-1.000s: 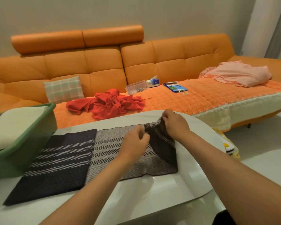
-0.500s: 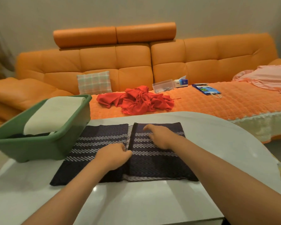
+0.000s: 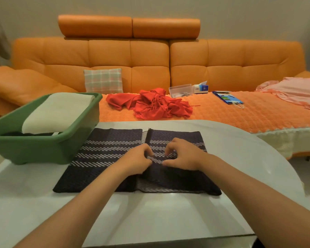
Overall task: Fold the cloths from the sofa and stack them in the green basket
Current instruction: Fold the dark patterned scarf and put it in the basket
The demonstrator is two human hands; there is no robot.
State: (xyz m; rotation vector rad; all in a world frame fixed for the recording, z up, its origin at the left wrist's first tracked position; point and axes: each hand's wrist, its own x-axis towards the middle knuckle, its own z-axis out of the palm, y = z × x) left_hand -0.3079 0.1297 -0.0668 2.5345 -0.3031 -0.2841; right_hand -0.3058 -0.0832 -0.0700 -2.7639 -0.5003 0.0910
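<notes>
A dark navy cloth with white zigzag stripes [image 3: 104, 153] lies flat on the white table [image 3: 168, 215], its right part folded over to a seam near the middle. My left hand [image 3: 138, 160] pinches the folded edge at that seam. My right hand [image 3: 182, 154] rests on the folded part just to the right, fingers curled, fingertips pressing or pinching the fabric. The green basket [image 3: 34, 145] stands at the table's left with a folded cream cloth [image 3: 59, 111] on top of a dark one. A crumpled red cloth [image 3: 150, 103] and a pink cloth [image 3: 292, 90] lie on the orange sofa [image 3: 150, 61].
On the sofa seat sit a plaid cushion [image 3: 103, 80], a clear plastic box [image 3: 180, 90], a small blue-white carton [image 3: 201, 86] and a blue packet [image 3: 227, 98]. The table's curved edge runs along the right; the sofa stands just behind it.
The right part of the navy cloth was folded over to the middle. Both hands have come together at the seam, and the view has swung left.
</notes>
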